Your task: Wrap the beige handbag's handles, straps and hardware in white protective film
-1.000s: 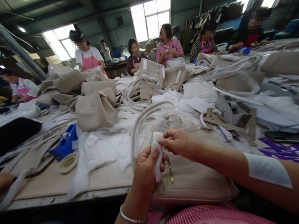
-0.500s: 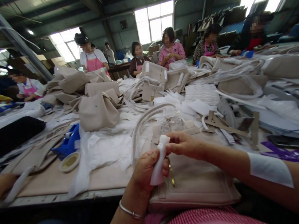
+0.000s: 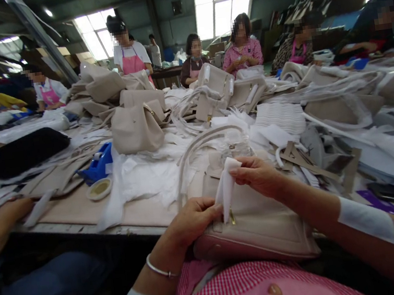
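Note:
A strip of thin white foam sheet [image 3: 226, 188] slants over the front of a beige handbag [image 3: 263, 211]. My right hand [image 3: 259, 175] pinches its upper end between thumb and fingers. Lower down, my left hand [image 3: 199, 217] has its thumb and fingers closed at the strip's left edge, close to the bag's gold zipper pull [image 3: 232, 216]. The bag leans at the table edge against my apron, its handle [image 3: 197, 150] arching up behind. Clear wrapping covers the metal fitting at the bag's top.
A blue tape dispenser [image 3: 97, 164] and a tape roll [image 3: 100, 189] lie left of white tissue sheets [image 3: 146, 178]. Beige bags [image 3: 136, 129] are piled beyond. A neighbour's hand [image 3: 18, 209] is at far left. Cardboard strips [image 3: 304, 165] lie right; several people work across the table.
The foam strip's upper end has moved up and right with my right hand, opening out from its folded shape. My hands have drawn apart. The camera view has shifted.

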Motion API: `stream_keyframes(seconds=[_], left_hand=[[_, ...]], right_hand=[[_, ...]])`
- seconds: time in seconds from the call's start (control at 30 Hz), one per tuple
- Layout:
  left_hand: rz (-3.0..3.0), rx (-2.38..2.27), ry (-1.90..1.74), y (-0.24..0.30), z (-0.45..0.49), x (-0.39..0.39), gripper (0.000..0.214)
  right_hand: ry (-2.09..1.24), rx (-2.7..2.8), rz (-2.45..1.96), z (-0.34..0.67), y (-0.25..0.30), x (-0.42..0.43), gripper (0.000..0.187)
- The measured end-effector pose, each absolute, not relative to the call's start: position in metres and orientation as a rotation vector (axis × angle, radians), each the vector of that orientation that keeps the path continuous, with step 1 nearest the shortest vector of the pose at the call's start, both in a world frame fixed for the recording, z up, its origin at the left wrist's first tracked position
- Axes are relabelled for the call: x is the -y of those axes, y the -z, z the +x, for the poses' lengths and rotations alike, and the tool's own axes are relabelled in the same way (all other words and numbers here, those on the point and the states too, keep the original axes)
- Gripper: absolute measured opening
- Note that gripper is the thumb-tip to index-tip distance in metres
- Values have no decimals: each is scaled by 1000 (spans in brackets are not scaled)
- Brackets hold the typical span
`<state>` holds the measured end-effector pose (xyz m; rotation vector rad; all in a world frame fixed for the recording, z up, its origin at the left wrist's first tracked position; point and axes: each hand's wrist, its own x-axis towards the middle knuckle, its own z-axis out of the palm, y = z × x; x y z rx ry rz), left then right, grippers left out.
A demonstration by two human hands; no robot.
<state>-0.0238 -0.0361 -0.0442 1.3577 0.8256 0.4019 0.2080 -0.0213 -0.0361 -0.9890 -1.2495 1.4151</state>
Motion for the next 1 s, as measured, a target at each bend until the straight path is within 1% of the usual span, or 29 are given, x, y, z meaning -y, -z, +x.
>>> stream_keyframes(seconds=[0.07, 0.17, 0.27, 0.4, 0.5, 0.67, 0.73, 0.87, 0.93, 1.0], left_hand=[[1399, -853, -434, 46, -20, 38, 35], [1540, -878, -487, 41, -17, 40, 32], [1672, -869, -539, 35, -13, 41, 29], [1800, -873, -603, 31, -7, 40, 28], [1824, -889, -595, 31, -10, 38, 27], [1565, -699, -498, 26, -23, 37, 27], [1494, -727, -477, 26, -21, 38, 27], [1639, -1032, -462, 33, -10, 39, 44], [1681, -1104, -437, 39, -9, 36, 47], [1674, -1183, -432, 45, -12, 29, 49]], right_hand=[[-1457, 1239, -994, 211, 37, 25, 28], [-1621, 1339, -972, 214, 35, 33, 33], [-1705, 1497, -1025, 207, 32, 41, 33], [-1581, 1357, -1254, 184, 33, 46, 29], [-1503, 1269, -1320, 173, 37, 45, 24], [-1371, 1341, -1376, 172, 43, 42, 19], [-1343, 1358, -1375, 170, 41, 45, 15], [-1410, 1399, -1284, 171, 33, 50, 9], [-1230, 1479, -1310, 189, 30, 46, 11], [-897, 1454, -1401, 227, 27, 40, 18]])
